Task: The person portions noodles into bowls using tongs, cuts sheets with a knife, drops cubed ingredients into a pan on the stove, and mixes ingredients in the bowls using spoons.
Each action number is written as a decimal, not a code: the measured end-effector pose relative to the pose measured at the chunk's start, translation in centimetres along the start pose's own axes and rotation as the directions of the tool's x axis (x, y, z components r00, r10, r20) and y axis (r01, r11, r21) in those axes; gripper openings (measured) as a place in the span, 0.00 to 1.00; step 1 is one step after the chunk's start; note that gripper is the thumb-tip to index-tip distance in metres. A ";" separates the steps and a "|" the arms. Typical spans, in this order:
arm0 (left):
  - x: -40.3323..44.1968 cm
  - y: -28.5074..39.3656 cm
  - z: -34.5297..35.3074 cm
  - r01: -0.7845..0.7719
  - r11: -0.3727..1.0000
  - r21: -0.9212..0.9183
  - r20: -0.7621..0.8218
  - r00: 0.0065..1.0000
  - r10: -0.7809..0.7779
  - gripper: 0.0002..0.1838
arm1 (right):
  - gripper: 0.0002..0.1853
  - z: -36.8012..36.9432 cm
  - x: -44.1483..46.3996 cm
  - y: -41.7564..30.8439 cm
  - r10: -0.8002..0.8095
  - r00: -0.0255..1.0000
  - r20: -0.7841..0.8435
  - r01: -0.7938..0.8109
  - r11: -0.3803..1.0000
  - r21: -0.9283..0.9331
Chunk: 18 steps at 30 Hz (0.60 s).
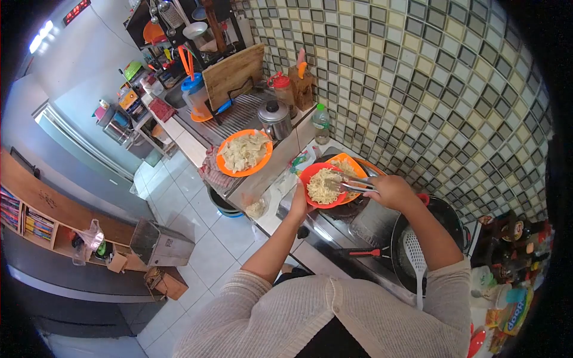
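My left hand [297,206] grips the near left side of a red bowl [306,173] filled with pale noodles [323,190]. In my right hand [391,192] is a pair of metal tongs [357,184], their tips at the noodles on the bowl's right side. Partly hidden behind the bowl and tongs is an orange plate [360,168] with pale food on it. Below my right forearm sits a black wok [439,209] on the stove, with a white slotted spatula [413,250] resting in it.
An orange plate of pale, flat food pieces [245,152] sits on the counter to the left, near a lidded metal pot [274,119]. A green-capped bottle [321,122] stands by the tiled wall. Several bottles and packets crowd the right [513,268]. A grey bin [160,243] stands on the floor.
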<state>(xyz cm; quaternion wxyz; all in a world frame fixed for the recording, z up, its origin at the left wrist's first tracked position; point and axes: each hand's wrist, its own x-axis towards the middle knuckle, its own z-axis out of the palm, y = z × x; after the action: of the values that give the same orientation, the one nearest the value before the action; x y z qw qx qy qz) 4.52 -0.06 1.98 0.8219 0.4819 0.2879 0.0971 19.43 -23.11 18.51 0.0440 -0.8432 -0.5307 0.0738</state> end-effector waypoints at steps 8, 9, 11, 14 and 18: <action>0.9 -0.3 0.0 -0.015 0.998 -0.068 0.071 0.997 0.020 0.41 | 0.22 -4.2 -0.2 -1.9 -0.050 0.998 -0.032 0.044 0.988 -0.150; 0.9 -0.3 0.2 0.000 0.997 -0.073 0.060 0.998 0.005 0.41 | 0.22 -4.6 -0.2 -2.1 -0.058 0.998 -0.029 0.052 0.985 -0.167; 1.0 -0.2 0.4 0.008 0.998 -0.067 0.058 0.998 -0.005 0.39 | 0.22 -5.0 -0.1 -2.1 -0.084 0.994 -0.072 0.070 0.981 -0.179; 1.1 0.1 0.5 0.009 0.998 -0.059 0.069 0.998 -0.005 0.37 | 0.22 -6.5 -0.4 -2.6 -0.137 0.977 -0.162 0.105 0.977 -0.187; 1.0 0.0 0.7 -0.033 0.990 -0.135 0.071 0.997 0.043 0.38 | 0.20 -7.0 -0.5 -2.1 -0.152 0.970 -0.190 0.115 0.974 -0.194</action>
<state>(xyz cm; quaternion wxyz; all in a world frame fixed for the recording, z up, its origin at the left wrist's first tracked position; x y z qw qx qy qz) 5.74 -0.13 1.83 0.8604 0.4344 0.2408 0.1138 18.50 -22.60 25.76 0.0259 -0.8090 -0.5837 -0.0648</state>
